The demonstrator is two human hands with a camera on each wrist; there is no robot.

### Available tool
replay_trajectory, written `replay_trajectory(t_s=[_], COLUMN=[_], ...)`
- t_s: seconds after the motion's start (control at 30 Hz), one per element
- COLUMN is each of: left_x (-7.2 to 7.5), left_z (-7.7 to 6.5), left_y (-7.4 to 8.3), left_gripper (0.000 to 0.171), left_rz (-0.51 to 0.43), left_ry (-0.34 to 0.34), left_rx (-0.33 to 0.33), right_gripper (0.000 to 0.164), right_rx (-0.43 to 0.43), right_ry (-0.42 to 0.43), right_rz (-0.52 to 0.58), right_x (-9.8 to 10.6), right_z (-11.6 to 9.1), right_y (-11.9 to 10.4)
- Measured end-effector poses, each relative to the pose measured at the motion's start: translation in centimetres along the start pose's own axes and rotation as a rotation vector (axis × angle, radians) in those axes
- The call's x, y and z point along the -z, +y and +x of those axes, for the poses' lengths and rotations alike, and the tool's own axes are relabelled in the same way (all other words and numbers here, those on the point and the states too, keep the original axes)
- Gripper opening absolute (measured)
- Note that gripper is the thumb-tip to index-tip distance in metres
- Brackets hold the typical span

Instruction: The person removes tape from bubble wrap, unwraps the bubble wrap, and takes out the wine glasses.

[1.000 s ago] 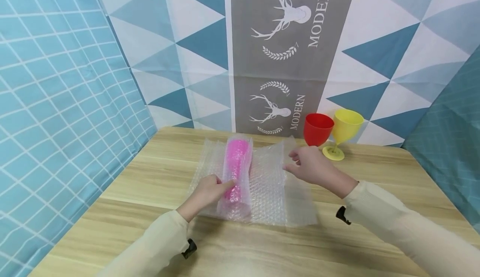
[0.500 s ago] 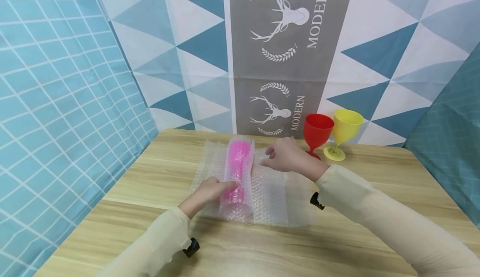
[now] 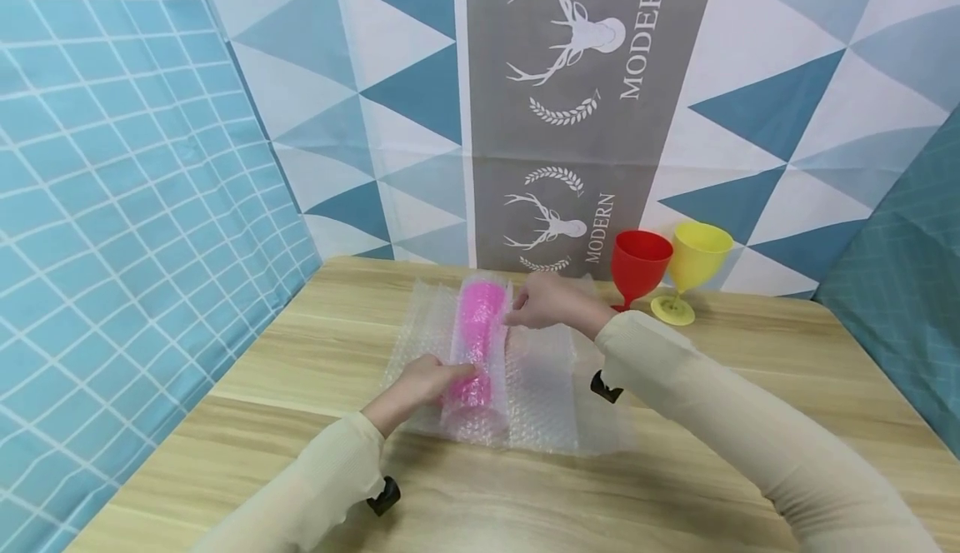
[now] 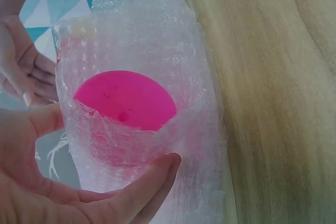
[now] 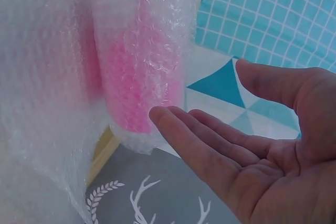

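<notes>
A pink plastic goblet (image 3: 481, 313) lies rolled in clear bubble wrap (image 3: 542, 399) on the table. Its round foot (image 4: 131, 98) shows at the open near end of the roll in the left wrist view. My left hand (image 3: 418, 385) grips the near part of this roll, thumb on top and fingers along the side. My right hand (image 3: 553, 300) is at the far right side of the roll, over the flat part of the wrap. In the right wrist view its fingers (image 5: 202, 142) are straight, with the fingertips right at the wrapped far end and the thumb held apart.
A red goblet (image 3: 639, 266) and a yellow goblet (image 3: 693, 261) stand upright at the back right of the wooden table (image 3: 300, 353). Behind it hangs a patterned cloth (image 3: 405, 78). Blue gridded cloth (image 3: 135, 203) covers the left side.
My right hand has moved left from the wrap's right edge to the roll's far end. The left hand keeps its grip on the roll.
</notes>
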State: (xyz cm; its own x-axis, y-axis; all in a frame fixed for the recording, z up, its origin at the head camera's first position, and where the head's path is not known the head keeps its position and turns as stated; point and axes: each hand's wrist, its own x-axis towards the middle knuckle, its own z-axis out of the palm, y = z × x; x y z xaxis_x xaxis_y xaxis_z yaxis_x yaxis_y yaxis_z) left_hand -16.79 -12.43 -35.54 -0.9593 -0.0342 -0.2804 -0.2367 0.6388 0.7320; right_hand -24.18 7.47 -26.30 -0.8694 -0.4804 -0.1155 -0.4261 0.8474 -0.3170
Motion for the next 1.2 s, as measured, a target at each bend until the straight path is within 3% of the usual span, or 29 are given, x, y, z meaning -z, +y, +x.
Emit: replay_trajectory(t_s=[0.3, 0.53, 1.2], left_x=[0.0, -0.2, -0.3], left_z=[0.0, -0.1, 0.1], left_y=[0.1, 0.1, 0.1], left_gripper=[0.059, 0.050, 0.045], left_rz=[0.043, 0.011, 0.017], left_ry=[0.006, 0.012, -0.010], left_rx=[-0.006, 0.000, -0.019], right_gripper=[0.032, 0.029, 0.024], right_rx=[-0.116, -0.131, -0.155], right_ry=[-0.093, -0.113, -0.123], right_rz=[0.235, 0.347, 0.351], right_x=[0.0, -0.7, -1.5], right_z=[2.2, 3.0, 4.9], right_y=[-0.7, -0.7, -0.3])
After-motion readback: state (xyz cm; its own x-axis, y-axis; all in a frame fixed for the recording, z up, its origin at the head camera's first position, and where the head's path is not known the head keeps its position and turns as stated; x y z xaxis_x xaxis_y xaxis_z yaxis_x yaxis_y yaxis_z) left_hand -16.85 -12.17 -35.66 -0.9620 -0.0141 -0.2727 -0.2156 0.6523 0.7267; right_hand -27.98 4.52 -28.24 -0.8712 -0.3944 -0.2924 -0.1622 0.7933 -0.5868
